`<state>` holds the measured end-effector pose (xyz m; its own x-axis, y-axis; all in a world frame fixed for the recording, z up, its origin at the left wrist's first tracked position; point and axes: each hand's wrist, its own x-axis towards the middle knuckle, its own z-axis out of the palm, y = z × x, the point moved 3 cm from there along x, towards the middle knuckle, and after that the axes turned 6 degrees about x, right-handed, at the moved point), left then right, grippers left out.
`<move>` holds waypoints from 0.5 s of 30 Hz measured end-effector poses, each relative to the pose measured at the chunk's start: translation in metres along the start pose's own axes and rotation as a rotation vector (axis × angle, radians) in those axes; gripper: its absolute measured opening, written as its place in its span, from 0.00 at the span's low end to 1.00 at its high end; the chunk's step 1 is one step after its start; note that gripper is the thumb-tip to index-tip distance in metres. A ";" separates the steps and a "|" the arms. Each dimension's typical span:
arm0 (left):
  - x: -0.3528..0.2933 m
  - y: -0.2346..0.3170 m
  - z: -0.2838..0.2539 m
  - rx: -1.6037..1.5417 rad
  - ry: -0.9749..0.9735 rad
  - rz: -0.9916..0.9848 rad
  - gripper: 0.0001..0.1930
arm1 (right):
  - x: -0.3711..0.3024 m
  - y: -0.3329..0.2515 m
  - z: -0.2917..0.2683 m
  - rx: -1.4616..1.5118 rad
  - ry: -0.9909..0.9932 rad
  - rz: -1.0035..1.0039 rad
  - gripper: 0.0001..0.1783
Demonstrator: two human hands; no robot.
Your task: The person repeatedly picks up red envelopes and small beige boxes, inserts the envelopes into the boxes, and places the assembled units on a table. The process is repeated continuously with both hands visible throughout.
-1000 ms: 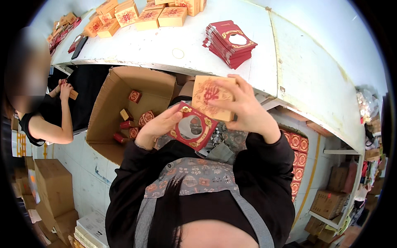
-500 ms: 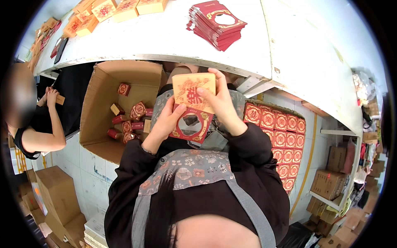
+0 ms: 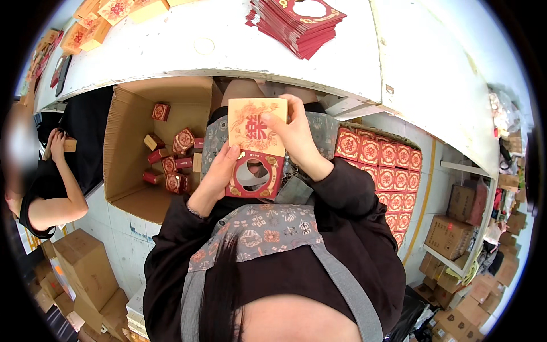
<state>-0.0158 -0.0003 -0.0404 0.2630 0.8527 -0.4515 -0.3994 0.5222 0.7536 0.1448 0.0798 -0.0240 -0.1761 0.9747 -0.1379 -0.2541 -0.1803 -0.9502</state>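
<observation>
In front of my lap I hold a yellow-orange box (image 3: 246, 117) with red printing, its lower end at the mouth of a dark red sleeve (image 3: 274, 178) with a round cut-out. My left hand (image 3: 215, 174) grips the sleeve at its left edge, thumb lying near where box and sleeve meet. The fingers of my right hand (image 3: 299, 134) wrap the box's right side, with the thumb across its front face. How far the box sits inside the sleeve I cannot tell. Through the cut-out a pale grey inside and a dark gap show.
A stack of flat red sleeves (image 3: 302, 28) lies on the white table (image 3: 171, 60), with yellow boxes (image 3: 117, 8) at its far left. An open carton (image 3: 128, 137) at my left holds several red boxes. Rows of red boxes (image 3: 387, 154) stand at my right. A co-worker (image 3: 57, 194) sits at far left.
The box and sleeve have shifted slightly left and now stand straighter in line. Both hands keep their hold. The head view has moved a little, and the co-worker's hands have moved lower.
</observation>
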 end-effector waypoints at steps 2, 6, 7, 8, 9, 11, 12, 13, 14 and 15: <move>-0.007 -0.002 0.006 0.084 0.071 -0.012 0.25 | -0.004 0.011 -0.003 0.132 0.057 0.030 0.28; -0.010 -0.015 -0.001 0.010 0.031 0.016 0.25 | -0.012 0.016 -0.011 0.019 -0.147 -0.058 0.29; -0.011 -0.016 -0.002 0.081 0.018 0.027 0.26 | -0.015 0.017 -0.013 0.015 -0.158 -0.039 0.29; -0.009 -0.018 -0.003 0.144 0.026 0.068 0.26 | -0.015 0.017 -0.014 0.010 -0.173 -0.029 0.29; -0.006 -0.021 -0.004 0.206 0.034 0.110 0.27 | -0.017 0.017 -0.015 0.005 -0.188 -0.018 0.29; -0.003 -0.015 -0.006 0.370 0.007 0.203 0.28 | -0.020 0.020 -0.015 0.128 -0.212 0.066 0.29; -0.002 -0.008 -0.004 0.365 0.001 0.274 0.28 | -0.021 0.020 -0.015 0.190 -0.226 0.106 0.29; -0.003 0.002 -0.003 0.359 -0.006 0.345 0.28 | -0.022 0.018 -0.016 0.128 -0.241 0.090 0.27; -0.005 0.015 0.001 0.353 -0.010 0.418 0.29 | -0.021 0.013 -0.018 0.067 -0.257 0.073 0.25; -0.005 0.022 0.008 0.457 -0.051 0.427 0.29 | -0.021 0.009 -0.020 0.005 -0.274 0.055 0.23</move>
<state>-0.0189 0.0068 -0.0180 0.2091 0.9766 -0.0508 -0.0653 0.0657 0.9957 0.1649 0.0606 -0.0354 -0.4402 0.8914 -0.1079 -0.2417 -0.2333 -0.9419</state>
